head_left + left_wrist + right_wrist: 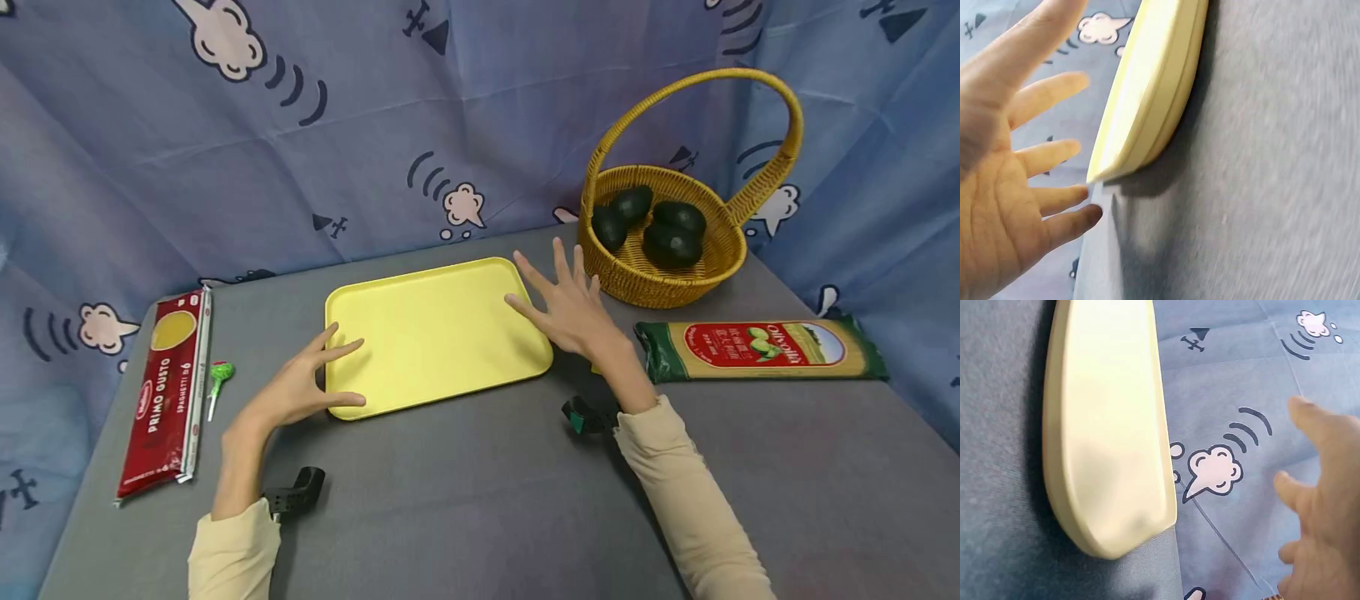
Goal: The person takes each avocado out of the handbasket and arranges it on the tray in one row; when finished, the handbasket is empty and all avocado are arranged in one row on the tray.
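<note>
Between the left hand (300, 387) and right hand (570, 310) sat a yellow tray (435, 333), both hands spread wide open, gripping nothing

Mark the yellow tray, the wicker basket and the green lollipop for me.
yellow tray (442, 333), head view, bare middle of its flat surface.
wicker basket (660, 287), head view, front of the woven wall.
green lollipop (221, 372), head view, wrapped green head.
</note>
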`<state>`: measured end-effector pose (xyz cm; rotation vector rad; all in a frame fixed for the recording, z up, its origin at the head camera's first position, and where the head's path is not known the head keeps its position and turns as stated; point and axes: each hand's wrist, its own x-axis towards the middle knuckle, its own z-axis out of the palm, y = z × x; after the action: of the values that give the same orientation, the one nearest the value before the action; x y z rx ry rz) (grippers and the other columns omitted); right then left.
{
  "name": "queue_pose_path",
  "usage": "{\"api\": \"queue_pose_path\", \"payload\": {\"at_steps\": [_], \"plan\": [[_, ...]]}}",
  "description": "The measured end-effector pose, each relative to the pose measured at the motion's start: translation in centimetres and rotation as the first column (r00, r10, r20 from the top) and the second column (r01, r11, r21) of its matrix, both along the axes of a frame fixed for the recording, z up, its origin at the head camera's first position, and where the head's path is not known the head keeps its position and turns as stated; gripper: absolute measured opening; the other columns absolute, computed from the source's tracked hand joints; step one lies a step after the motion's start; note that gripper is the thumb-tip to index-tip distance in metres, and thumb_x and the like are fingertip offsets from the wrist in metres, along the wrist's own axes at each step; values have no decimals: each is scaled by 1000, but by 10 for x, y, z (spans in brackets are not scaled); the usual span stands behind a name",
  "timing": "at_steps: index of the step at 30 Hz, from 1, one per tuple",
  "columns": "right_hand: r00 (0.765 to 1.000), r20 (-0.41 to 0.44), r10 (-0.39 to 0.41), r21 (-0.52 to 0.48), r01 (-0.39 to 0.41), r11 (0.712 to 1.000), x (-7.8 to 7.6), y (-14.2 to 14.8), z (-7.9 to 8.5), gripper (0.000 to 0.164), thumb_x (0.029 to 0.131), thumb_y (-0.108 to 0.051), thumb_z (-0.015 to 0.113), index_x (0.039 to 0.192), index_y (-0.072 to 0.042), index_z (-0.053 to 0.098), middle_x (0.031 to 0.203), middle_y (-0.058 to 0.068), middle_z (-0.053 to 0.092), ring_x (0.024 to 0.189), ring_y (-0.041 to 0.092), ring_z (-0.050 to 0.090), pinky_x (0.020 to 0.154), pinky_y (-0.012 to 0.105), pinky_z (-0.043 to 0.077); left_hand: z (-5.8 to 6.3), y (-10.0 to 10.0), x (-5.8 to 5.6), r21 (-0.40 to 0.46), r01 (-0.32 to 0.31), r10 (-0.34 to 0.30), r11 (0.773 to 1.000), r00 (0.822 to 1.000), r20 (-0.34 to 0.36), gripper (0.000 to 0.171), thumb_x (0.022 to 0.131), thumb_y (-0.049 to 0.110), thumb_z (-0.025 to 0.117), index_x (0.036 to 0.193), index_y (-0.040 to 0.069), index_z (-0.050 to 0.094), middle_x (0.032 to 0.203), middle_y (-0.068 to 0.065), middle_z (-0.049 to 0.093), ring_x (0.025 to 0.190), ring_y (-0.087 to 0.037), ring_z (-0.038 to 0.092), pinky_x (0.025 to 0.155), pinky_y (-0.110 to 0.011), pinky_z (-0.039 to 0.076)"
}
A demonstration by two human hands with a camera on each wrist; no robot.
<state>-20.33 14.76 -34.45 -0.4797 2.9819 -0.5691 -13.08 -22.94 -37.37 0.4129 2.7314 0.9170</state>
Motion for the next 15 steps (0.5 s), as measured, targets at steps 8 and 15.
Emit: {"api": "queue_pose_path", "payload": {"at_steps": [8, 15], "plan": [[995, 61, 77, -237, -61, 970, 13, 18, 9, 65, 98, -62, 29, 154, -35, 10, 159, 7, -13, 142, 31, -21, 108, 72, 0, -1, -7, 2, -29, 66, -67, 997, 997, -39, 76, 66, 34, 88, 129, 3, 61, 154, -24, 20, 138, -49, 20, 106, -66, 25], [993, -5, 122, -441, -112, 891, 24, 42, 16, 57, 104, -46, 31, 155, -22, 18, 160, 8, 5, 146, 28, -3, 114, 62, 1, -1, -9, 3, -16, 33, -33, 999, 999, -10, 71, 64, 27, 90, 121, -5, 64, 147, -25, 33, 132, -47, 34, 105, -60, 32]]}}
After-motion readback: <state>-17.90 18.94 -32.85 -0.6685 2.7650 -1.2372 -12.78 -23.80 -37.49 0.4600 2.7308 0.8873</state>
